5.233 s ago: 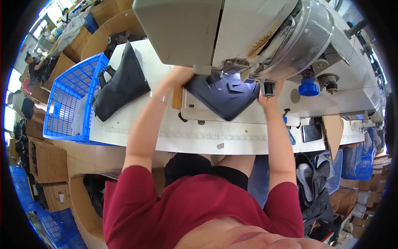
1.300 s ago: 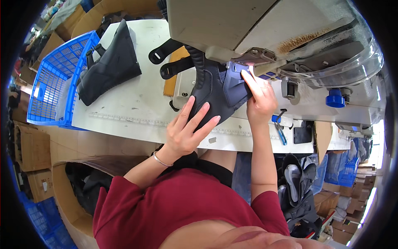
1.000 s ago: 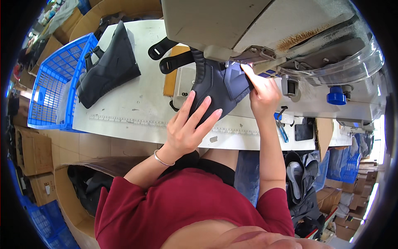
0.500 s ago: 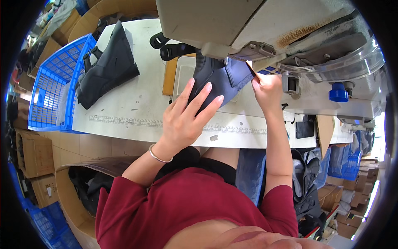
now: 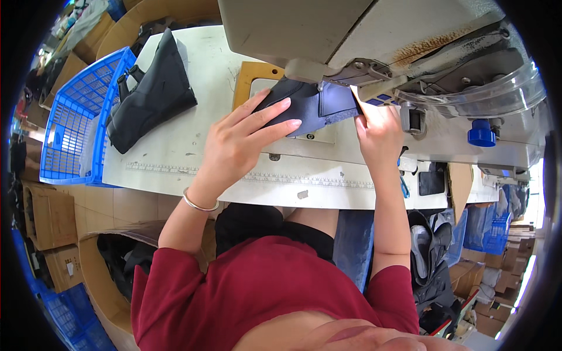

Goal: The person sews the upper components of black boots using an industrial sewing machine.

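A black shoe upper (image 5: 304, 111) lies under the head of a sewing machine (image 5: 275, 29). A patch with a rough edge strip shows on it beside the machine's foot, and the stitching point itself is hidden. My left hand (image 5: 234, 137) rests on the upper's left part, its fingers stretched and apart. At the right edge of the upper, my right hand (image 5: 379, 130) pinches it between thumb and fingers, close to the machine; part of those fingers is hidden. Another black upper (image 5: 155, 96) with two loops lies on the table to the left, leaning on a blue basket.
The white table (image 5: 234, 188) has a printed ruler along its near edge. The blue plastic basket (image 5: 88, 117) stands at its left end. On the right are a blue knob (image 5: 480, 133) and a dark phone-like slab (image 5: 431, 182). A cardboard box (image 5: 108, 292) with dark pieces is below left.
The upper has turned under the machine, and its black straps at the far side have gone out of sight. My left hand has shifted left; my right keeps its place at the edge.
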`<state>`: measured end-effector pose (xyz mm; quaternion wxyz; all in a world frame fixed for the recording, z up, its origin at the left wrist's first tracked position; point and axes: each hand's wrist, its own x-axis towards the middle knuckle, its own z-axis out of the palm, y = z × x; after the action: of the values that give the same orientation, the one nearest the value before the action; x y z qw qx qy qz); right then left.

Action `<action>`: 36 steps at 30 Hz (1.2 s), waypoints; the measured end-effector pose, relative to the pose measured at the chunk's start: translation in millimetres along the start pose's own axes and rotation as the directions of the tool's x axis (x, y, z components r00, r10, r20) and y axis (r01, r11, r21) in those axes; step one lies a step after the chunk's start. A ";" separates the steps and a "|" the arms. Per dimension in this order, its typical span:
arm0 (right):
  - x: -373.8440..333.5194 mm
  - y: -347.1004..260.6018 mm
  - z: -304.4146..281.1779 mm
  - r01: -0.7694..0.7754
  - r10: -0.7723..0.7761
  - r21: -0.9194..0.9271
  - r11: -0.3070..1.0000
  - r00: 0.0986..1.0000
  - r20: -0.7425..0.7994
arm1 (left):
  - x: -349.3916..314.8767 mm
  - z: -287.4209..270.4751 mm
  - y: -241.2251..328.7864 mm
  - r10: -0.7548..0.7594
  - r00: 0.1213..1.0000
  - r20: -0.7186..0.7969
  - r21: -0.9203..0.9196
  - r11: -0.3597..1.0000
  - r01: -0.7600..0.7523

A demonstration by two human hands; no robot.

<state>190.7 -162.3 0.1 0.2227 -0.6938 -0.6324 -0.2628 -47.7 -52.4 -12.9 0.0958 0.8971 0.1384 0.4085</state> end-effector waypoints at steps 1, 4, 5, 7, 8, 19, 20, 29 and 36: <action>-0.5 0.4 -0.8 0.027 -0.027 -0.009 1.000 1.000 -0.016 | 0.7 -1.0 -0.5 0.003 1.000 0.002 -0.004 1.000 -0.003; -1.3 -3.0 0.1 -0.062 0.062 0.057 0.996 0.998 -0.001 | 3.5 -4.6 -1.6 -0.005 0.999 0.036 -0.021 1.000 0.006; -1.4 -3.7 0.6 -0.065 0.065 0.055 0.996 0.998 -0.001 | 3.6 -5.1 -2.6 -0.012 0.999 0.041 -0.031 0.999 0.013; -1.1 -3.9 0.0 -0.042 0.043 0.033 0.999 0.999 -0.012 | 5.6 -5.8 -3.3 -0.012 0.999 0.046 -0.047 0.999 0.015; -1.2 -3.9 -0.8 -0.047 0.047 0.027 0.999 0.999 -0.013 | 7.3 -6.2 -2.9 -0.024 0.999 0.046 -0.071 0.997 0.027; 5.1 -5.6 6.5 -0.187 0.190 0.144 0.972 0.982 -0.011 | 21.9 -8.7 -19.4 0.007 1.000 0.023 -0.157 0.988 -0.003; 5.5 -2.6 9.0 -0.184 0.188 0.145 0.972 0.982 -0.013 | 23.9 -8.8 -20.0 -0.014 1.000 0.026 -0.160 0.987 0.018; 3.8 14.4 22.8 -0.250 0.250 0.190 0.950 0.968 0.022 | 35.1 -3.0 -30.9 -0.072 0.995 0.072 -0.154 0.985 0.082; 5.4 -7.0 19.1 -0.285 0.281 0.196 0.938 0.958 0.051 | 32.4 -2.2 -35.7 -0.109 0.991 0.080 -0.217 0.968 0.125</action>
<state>185.7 -145.3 -11.2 0.3201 -0.7543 -0.5519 -0.1548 -35.1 -8.0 1.3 0.2237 0.8844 0.1414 0.3844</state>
